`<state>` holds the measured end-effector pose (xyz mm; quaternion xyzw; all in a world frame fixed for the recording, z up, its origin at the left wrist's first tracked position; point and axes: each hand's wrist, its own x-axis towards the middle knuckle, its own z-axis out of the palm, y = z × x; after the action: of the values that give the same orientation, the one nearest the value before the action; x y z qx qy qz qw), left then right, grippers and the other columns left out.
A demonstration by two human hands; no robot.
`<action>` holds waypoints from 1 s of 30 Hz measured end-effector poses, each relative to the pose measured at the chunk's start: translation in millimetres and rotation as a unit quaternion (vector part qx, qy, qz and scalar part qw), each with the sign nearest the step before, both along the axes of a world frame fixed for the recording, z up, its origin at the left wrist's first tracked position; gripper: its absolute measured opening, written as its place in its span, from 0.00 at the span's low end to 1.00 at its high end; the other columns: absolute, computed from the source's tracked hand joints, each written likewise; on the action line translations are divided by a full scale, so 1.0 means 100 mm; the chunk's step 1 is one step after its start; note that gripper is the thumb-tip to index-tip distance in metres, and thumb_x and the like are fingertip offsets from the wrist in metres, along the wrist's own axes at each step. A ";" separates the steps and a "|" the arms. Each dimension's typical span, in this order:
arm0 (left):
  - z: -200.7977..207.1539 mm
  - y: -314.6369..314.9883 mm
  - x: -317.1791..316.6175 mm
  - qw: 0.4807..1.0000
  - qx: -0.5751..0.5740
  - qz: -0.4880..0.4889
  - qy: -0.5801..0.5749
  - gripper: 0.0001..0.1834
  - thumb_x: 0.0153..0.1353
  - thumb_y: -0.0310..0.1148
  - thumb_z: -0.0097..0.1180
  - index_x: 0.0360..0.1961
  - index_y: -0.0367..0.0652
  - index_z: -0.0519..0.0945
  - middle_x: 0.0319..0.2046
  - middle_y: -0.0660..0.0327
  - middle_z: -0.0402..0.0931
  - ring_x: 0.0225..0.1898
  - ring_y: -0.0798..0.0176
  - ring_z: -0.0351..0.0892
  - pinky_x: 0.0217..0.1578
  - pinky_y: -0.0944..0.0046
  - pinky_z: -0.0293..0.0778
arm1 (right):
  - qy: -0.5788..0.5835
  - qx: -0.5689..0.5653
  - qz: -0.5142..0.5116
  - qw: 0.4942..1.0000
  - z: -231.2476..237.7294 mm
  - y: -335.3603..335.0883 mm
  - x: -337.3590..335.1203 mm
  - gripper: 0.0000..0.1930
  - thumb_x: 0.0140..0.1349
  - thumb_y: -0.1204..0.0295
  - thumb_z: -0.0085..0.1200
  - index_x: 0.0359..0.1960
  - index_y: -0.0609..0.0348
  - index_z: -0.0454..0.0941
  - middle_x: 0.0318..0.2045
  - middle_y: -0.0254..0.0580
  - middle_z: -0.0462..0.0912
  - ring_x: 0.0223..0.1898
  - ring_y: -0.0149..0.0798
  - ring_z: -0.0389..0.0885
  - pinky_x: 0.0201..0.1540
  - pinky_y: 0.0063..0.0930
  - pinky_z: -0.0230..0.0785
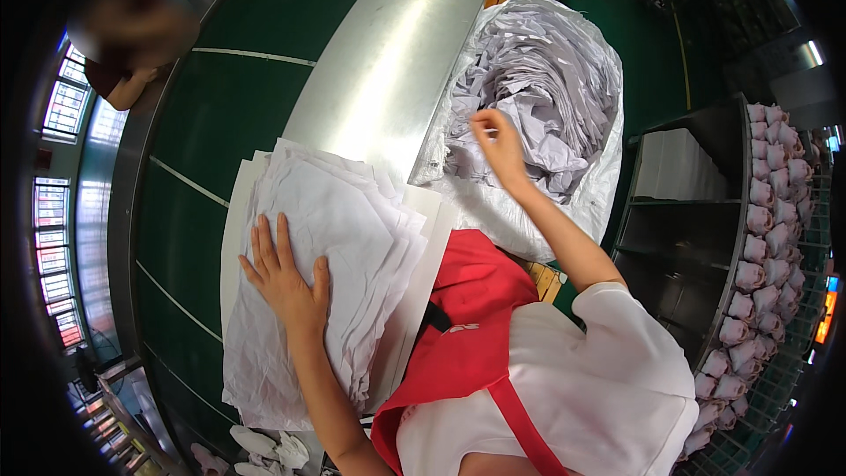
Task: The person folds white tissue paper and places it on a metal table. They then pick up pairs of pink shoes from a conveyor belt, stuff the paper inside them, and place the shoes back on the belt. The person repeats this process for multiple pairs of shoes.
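Observation:
My left hand [286, 282] lies flat, fingers spread, on top of a stack of thin, wrinkled white paper sheets [339, 203]. Beneath the stack, a stiff white board [429, 216] juts out along its right side. Over the left part of a big white plastic sack [608, 167], my right hand [499, 137] is closed with its fingers curled toward the thumb. Whether anything is pinched there cannot be made out. The sack is packed with crumpled white paper sheets [551, 79], layered in a curve around its inside.
A steel work surface [370, 53] runs beside a green conveyor belt [233, 106] on the left. Across the belt stands another person [123, 92]. To the right are a dark metal shelf [674, 220] and a rack of paper-stuffed pale items [762, 229]. White shoes [269, 448] lie at lower left.

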<state>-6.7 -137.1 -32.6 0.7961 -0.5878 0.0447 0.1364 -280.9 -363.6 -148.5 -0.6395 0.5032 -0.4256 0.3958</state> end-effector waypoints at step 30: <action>0.21 0.03 -0.14 0.992 -0.063 -0.097 0.055 0.26 0.50 0.32 0.59 0.53 0.42 0.75 0.37 0.54 0.72 0.38 0.53 0.69 0.46 0.56 0.63 | -0.113 0.207 -0.010 0.972 0.70 -0.78 -1.16 0.19 0.65 0.56 0.41 0.41 0.57 0.78 0.37 0.33 0.78 0.40 0.29 0.72 0.41 0.24 0.64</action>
<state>-20.6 -134.5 -12.0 0.7262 -0.6502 0.0245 0.2220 -396.9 -441.2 -78.5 -0.4868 0.5388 -0.3854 0.5694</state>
